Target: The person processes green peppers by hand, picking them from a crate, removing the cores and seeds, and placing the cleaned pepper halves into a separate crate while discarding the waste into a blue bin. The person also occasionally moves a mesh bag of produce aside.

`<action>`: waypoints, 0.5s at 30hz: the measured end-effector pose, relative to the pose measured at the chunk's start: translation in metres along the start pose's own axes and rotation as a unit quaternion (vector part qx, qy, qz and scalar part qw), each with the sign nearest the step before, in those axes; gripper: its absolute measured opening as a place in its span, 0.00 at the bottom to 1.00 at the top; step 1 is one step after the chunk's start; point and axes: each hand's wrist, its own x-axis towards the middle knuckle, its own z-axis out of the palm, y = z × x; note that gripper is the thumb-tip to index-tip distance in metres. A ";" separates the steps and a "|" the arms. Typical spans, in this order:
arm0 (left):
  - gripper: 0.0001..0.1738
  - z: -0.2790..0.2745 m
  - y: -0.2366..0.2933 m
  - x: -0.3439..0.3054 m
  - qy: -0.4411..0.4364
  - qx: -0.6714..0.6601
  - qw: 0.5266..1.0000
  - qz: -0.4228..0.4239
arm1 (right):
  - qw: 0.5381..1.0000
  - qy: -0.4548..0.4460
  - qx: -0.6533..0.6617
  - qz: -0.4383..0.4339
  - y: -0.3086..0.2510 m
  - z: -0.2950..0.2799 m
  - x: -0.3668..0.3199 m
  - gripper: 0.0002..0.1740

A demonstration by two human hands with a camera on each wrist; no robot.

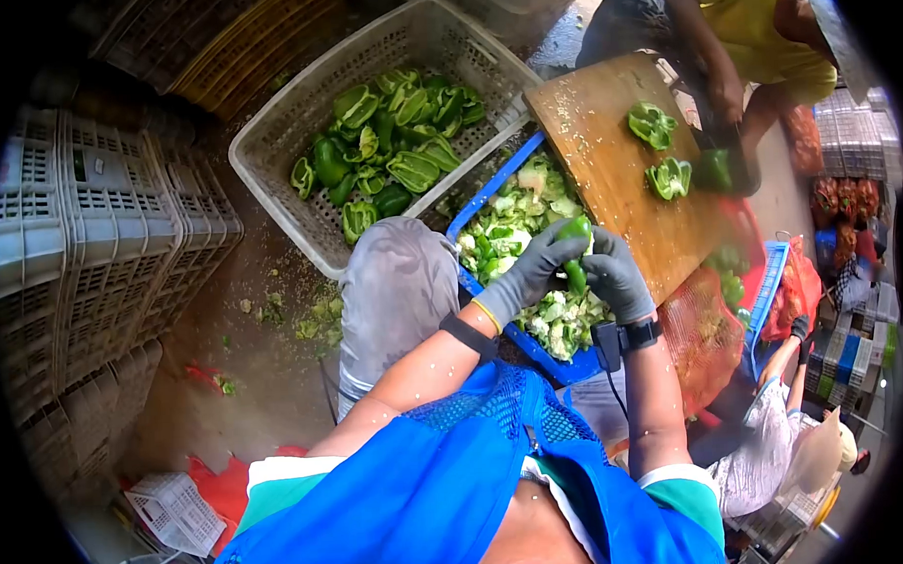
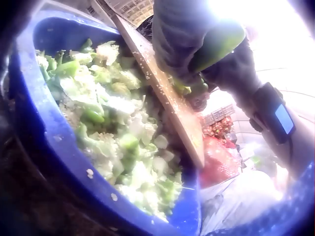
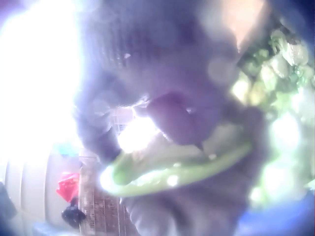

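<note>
Head view: one green pepper [image 1: 574, 240], held up over the blue tub [image 2: 61, 147], near the board's [image 1: 600, 133] lower edge. Left hand [image 1: 533, 267] and right hand [image 1: 620, 276], both gloved: close together, fingers curled round the pepper, one to each side. Right wrist view: pale inner side exposed, a gloved digit at the hollow; whether it was a finger or a thumb, blur did not tell. Tub contents: pale cores and green scraps [image 1: 562, 323]. Crate [image 1: 292, 213], beyond the knee: green pieces [image 1: 413, 169], many opened. Board stock: two opened peppers [image 1: 652, 125] [image 1: 670, 178]. Step in hand, as judged: core and pith worked loose by touch. Handling notes: one hand best kept as a steady cradle, the other as the working tool; pressure best set at the base of the core, not on the thin wall, which was liable to split. Pull best made slow and whole, so that seeds came away with the pith. Position over the tub well suited to catching scraps; drift towards the board, where pale seeds lay scattered, best avoided. Smooth skin and gloves: a slip possible, a firm but light hold advisable.
</note>
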 end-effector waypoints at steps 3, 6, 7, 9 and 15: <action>0.28 0.010 -0.003 -0.002 0.094 0.115 0.984 0.094 | 0.992 0.075 -0.097 -0.029 -0.004 0.004 -0.013 0.17; 0.26 -0.002 0.001 -0.003 0.243 0.513 0.727 0.387 | 0.936 0.242 -0.248 -0.061 0.004 -0.011 -0.017 0.16; 0.26 -0.001 0.009 -0.004 0.231 0.360 0.824 0.372 | 0.913 0.231 -0.330 -0.060 -0.003 -0.013 -0.022 0.17; 0.32 0.003 0.034 -0.014 0.169 0.012 0.927 0.334 | 0.884 0.123 -0.451 0.009 -0.008 -0.033 -0.026 0.20; 0.58 0.016 0.085 -0.038 0.021 -0.297 0.898 0.323 | 0.833 0.230 -0.477 -0.159 -0.034 -0.094 0.052 0.22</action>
